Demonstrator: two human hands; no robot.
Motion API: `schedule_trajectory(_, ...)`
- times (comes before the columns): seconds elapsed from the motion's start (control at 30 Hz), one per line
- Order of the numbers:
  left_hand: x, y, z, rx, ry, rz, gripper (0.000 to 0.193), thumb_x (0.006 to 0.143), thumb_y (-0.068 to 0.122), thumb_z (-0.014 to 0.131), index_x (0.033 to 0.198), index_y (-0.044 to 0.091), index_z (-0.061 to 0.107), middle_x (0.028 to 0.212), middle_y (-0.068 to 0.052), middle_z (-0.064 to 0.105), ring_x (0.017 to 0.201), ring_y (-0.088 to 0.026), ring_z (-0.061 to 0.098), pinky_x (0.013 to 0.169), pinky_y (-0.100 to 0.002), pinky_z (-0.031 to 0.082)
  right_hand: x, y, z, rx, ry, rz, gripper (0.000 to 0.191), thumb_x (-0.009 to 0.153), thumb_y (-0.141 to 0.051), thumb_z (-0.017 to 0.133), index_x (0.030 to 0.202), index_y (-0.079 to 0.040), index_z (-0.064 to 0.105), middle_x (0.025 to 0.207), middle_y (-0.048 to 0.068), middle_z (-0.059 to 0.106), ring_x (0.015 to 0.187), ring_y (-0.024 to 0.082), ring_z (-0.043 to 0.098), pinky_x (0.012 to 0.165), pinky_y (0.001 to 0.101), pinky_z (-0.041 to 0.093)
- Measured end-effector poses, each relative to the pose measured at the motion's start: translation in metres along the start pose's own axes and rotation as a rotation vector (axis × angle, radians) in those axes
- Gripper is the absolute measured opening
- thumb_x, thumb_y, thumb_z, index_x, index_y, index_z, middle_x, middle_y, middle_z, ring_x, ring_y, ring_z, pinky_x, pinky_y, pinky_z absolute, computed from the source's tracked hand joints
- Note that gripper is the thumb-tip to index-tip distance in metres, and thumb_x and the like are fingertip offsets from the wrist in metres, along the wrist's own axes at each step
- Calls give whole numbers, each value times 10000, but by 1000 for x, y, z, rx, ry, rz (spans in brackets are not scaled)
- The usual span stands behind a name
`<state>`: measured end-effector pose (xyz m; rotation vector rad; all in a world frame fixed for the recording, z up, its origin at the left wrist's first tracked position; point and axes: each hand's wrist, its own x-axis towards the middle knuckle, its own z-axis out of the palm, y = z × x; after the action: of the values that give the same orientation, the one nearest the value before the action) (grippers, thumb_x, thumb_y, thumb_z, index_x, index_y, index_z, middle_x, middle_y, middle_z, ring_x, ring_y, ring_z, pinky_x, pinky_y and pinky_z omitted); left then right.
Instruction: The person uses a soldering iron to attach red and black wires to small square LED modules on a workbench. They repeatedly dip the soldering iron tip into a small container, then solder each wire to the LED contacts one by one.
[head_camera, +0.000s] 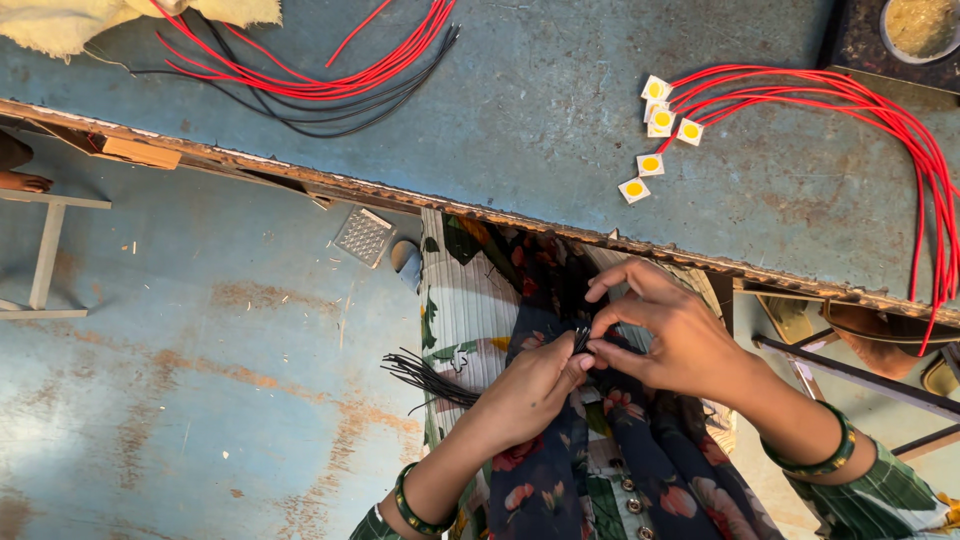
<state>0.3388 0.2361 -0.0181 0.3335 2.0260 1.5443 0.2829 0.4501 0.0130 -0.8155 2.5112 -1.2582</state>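
Pinching thin black wires (432, 376) in the lap at six o'clock, the left hand (530, 392) grips the bundle while the right hand (672, 335) nips one wire's tip between thumb and forefinger. Loose strands could slip free and tangle. At one o'clock, a bowl (918, 28) holds yellowish granular material.

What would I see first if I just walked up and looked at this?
Probably the bright red wires looping across the right of the blue-grey table, tipped with small white squares with yellow centres. Next, at bottom centre, the left hand grips a bundle of thin black wires while the right hand pinches their ends.
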Motion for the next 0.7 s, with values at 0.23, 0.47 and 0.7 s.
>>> schedule_trajectory(0.23, 1, 4, -3, 19, -19, 40, 353, 1107, 304, 450, 985, -27, 474, 793, -237, 604, 764, -432, 622, 667, -480, 462, 4, 13, 1, 163, -79, 3, 185, 659, -90, 848, 751, -101, 689, 1118, 75, 618, 1197, 281, 647, 960, 401, 517)
schedule_trajectory(0.47, -1, 6, -4, -33, -36, -6, 376, 1115, 328, 427, 1017, -25, 509, 752, -188, 604, 707, -343, 626, 671, -428, 486, -1, 21, 3, 219, -58, 9, 178, 702, -75, 838, 837, -103, 725, 1106, 80, 632, 1193, 278, 667, 971, 396, 525)
schedule_trajectory(0.7, -3, 2, -3, -181, -65, -34, 389, 1112, 331, 434, 1086, -26, 586, 840, -116, 671, 748, -196, 647, 698, -353, 523, -1, 10, -13, 518, -28, 93, 656, 1010, -592, 496, 1371, -54, 599, 1454, 143, 626, 1398, 303, 576, 1124, 448, 472)
